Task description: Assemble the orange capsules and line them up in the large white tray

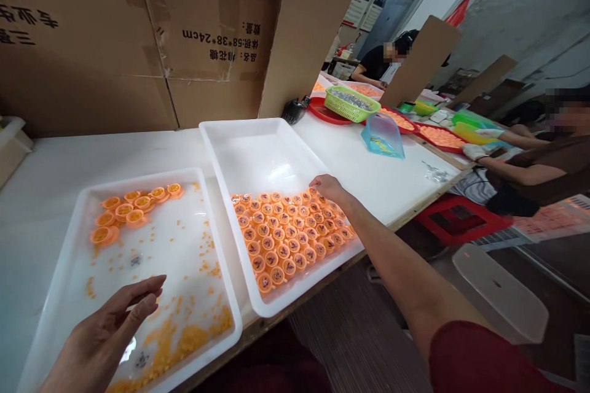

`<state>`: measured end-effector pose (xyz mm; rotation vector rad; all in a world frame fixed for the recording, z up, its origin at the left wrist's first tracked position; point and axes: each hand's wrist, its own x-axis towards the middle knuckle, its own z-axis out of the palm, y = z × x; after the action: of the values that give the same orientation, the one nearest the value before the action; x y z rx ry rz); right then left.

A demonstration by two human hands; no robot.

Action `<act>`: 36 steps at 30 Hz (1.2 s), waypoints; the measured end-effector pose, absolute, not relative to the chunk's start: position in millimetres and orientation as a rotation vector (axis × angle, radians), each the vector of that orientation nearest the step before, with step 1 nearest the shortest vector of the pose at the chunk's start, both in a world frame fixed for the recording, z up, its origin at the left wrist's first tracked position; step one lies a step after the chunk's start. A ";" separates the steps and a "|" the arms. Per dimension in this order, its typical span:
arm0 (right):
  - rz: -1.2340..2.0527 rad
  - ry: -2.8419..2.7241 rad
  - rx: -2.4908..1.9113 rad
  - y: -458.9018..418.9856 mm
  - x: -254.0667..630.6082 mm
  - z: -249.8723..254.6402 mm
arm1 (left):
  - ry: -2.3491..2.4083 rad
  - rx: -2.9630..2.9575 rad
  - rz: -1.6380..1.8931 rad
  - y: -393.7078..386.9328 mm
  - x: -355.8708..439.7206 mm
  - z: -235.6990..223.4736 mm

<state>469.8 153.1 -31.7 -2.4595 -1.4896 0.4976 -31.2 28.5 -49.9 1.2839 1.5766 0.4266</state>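
Observation:
My left hand (110,328) hovers over the near left part of the left white tray (235,301), fingers stretched out and nothing seen in them. In that tray's far left corner stand several small orange cups (123,212) filled with yellow bits. Loose yellow bits (196,338) are heaped along its near right side, with others scattered about. At the far edge of the cup rows in the right white tray (271,308), the fingers of my right hand (328,188) are pinched on a small orange cup (313,191), mostly hidden by them. Packed orange cups with printed tops (282,251) fill that tray's near half.
Large cardboard boxes (221,6) wall off the back of the table. A green basket (353,104), a blue scoop (383,138) and red trays of orange pieces (440,137) stand farther right. Two people sit at work there, one with a gloved hand (474,151).

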 end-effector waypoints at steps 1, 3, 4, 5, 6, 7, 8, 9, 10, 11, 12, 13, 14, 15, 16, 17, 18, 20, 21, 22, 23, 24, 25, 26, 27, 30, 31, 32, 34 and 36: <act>0.477 -1.518 -2.479 153.0 470.8 -32.4 | 1.580 1.290 0.434 27.7 -30.2 -48.5; 0.441 -1.584 -2.498 150.4 471.0 -31.2 | 1.596 1.310 0.481 24.2 -27.3 -43.8; 0.424 -1.621 -2.500 147.9 469.8 -29.3 | 1.608 1.325 0.523 21.8 -25.5 -40.4; 0.411 -1.661 -2.494 145.1 468.0 -26.7 | 1.629 1.343 0.571 19.5 -24.0 -36.2; 0.392 -1.700 -2.483 142.8 466.1 -23.8 | 1.638 1.363 0.627 17.9 -23.2 -31.6; 0.367 -1.732 -2.475 141.7 464.4 -20.9 | 1.635 1.385 0.677 17.4 -23.8 -27.0; 0.338 -1.754 -2.465 142.5 463.0 -18.3 | 1.645 1.408 0.734 18.1 -26.2 -22.8; 0.310 -1.768 -2.456 145.6 461.5 -16.2 | 1.666 1.427 0.806 19.8 -30.8 -19.1; 0.278 -1.778 -2.444 150.2 459.1 -14.4 | 1.691 1.462 0.879 22.0 -37.2 -16.0; 0.232 -1.788 -2.432 155.5 454.5 -12.5 | 1.737 1.522 0.941 23.9 -44.8 -13.3; 0.131 -1.780 -2.444 159.8 446.7 -9.9 | 1.798 1.611 0.971 25.1 -52.5 -10.9; 0.065 -1.805 -2.405 161.9 435.0 -6.1 | 1.847 1.712 0.963 25.5 -59.0 -9.0; 0.015 -1.860 -2.312 161.2 418.9 -1.0 | 1.880 1.819 0.913 25.2 -63.6 -7.8; -0.012 -1.932 -2.166 157.4 398.5 5.1 | 1.895 1.923 0.823 24.6 -65.6 -7.5; -0.003 -2.014 -1.993 151.2 374.5 11.6 | 1.892 2.016 0.704 24.2 -64.9 -8.2; 0.048 -2.088 -1.821 143.7 347.8 17.7 | 1.872 2.103 0.567 24.2 -61.6 -10.0; 0.132 -2.127 -1.692 135.9 319.7 22.7 | 1.845 2.179 0.425 24.8 -56.3 -12.7; 0.328 -2.230 -1.500 123.7 265.2 27.7 | 1.822 2.291 0.164 27.9 -42.5 -19.8; 0.421 -2.317 -1.434 120.8 241.2 27.4 | 1.830 2.323 0.059 30.1 -35.7 -23.7; 0.487 -2.397 -1.393 120.5 220.4 25.5 | 1.849 2.338 -0.024 32.5 -29.7 -27.4; 0.534 -2.469 -1.378 122.9 202.8 22.6 | 1.873 2.340 -0.084 34.8 -25.1 -30.9; 0.561 -2.521 -1.392 127.8 188.2 19.0 | 1.895 2.337 -0.122 36.8 -22.0 -34.0; 0.576 -2.550 -1.420 134.6 176.0 15.2 | 1.905 2.337 -0.142 38.3 -20.4 -36.8; 0.587 -2.562 -1.457 142.6 165.3 11.4 | 1.901 2.340 -0.145 39.2 -20.1 -39.2; 0.592 -2.559 -1.494 151.0 155.5 7.8 | 1.895 2.342 -0.127 39.5 -20.8 -41.2; 0.586 -2.531 -1.559 171.5 126.0 -2.5 | 1.903 2.269 0.094 38.4 -25.4 -45.0; 0.574 -2.524 -1.571 175.6 115.8 -6.3 | 1.897 2.185 0.238 37.9 -26.9 -45.4; 0.560 -2.518 -1.588 178.0 105.8 -10.4 | 1.885 2.050 0.409 37.7 -28.2 -45.3; 0.529 -2.494 -1.646 179.4 88.1 -19.1 | 1.805 1.653 0.756 37.7 -30.3 -44.0; 0.499 -2.461 -1.715 178.0 75.6 -27.3 | 1.657 1.225 1.011 37.7 -32.0 -41.4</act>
<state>75.6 178.0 -27.3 -1.7149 -2.4606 0.4988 -32.0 37.7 -41.4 1.2247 1.6568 1.0113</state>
